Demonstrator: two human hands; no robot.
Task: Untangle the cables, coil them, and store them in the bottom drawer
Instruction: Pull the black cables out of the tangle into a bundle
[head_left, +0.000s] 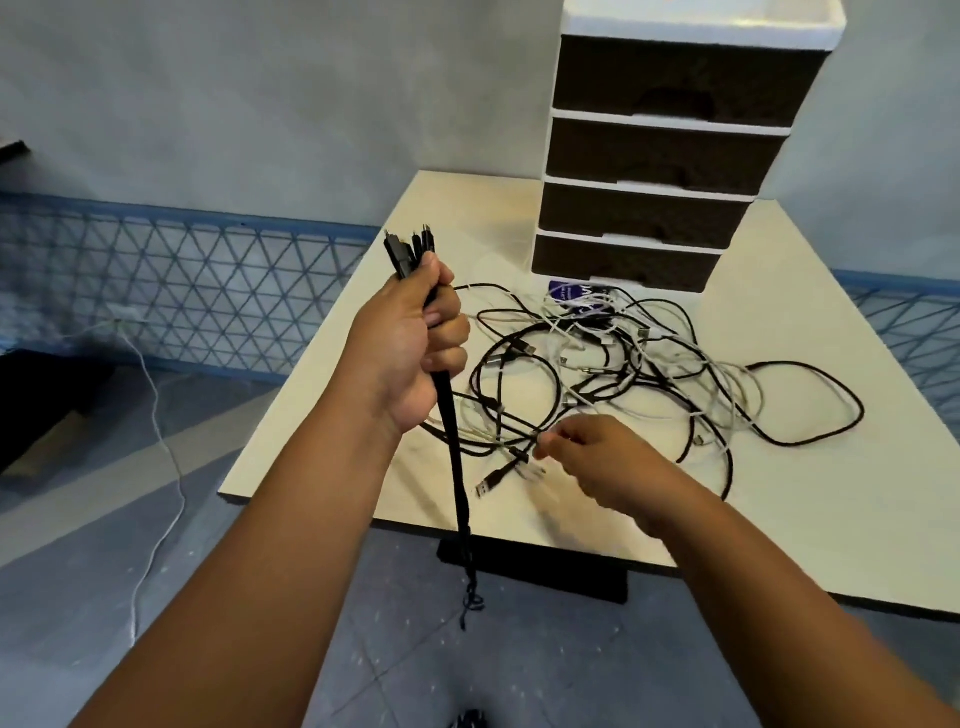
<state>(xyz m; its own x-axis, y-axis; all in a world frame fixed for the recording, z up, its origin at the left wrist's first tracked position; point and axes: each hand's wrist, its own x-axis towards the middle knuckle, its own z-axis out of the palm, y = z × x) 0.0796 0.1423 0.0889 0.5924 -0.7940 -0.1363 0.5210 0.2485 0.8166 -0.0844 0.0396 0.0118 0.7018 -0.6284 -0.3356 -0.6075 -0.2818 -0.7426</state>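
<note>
The left hand (410, 343) grips a raised bundle of black cables (457, 467) hanging past the bench (831, 519) edge, while the right hand (597, 457) pinches a cable in the tangled pile (649, 374) before the drawer unit (660, 156).

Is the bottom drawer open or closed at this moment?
Closed. The bottom drawer sits flush with the drawers above; the cables lie tangled on the table.

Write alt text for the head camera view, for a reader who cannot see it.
A person's left hand grips a bundle of black cables upright, its ends hanging past the table edge, while the right hand pinches a cable in the tangled pile of black and white cables. Behind stands a four-drawer unit, all drawers closed.
</note>
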